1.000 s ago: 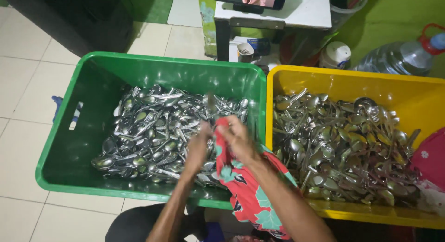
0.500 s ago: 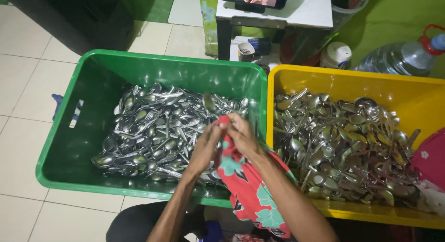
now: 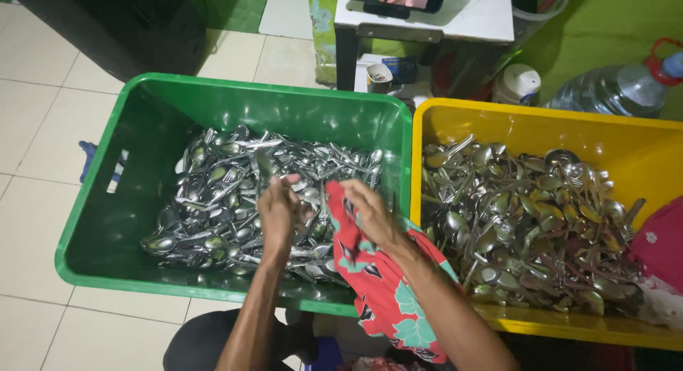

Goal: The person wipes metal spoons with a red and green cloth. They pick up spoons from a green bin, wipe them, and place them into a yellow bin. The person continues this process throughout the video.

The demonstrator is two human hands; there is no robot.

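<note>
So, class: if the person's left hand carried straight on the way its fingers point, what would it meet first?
Most likely the heap of shiny metal spoons in the green plastic crate; the left hand points up-frame over them, though its height above them is unclear.

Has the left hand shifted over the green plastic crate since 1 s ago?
Yes. The left hand has moved slightly left and up, away from the yellow plastic crate, deeper over the metal spoons in the green plastic crate.

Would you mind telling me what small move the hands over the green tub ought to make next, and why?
Probably rub the red patterned cloth along the spoon. The left hand holds that spoon up over the green tub, the right hand grips the cloth right beside it, and the two hands nearly meet. Whether the cloth already touches the spoon cannot be told.
</note>
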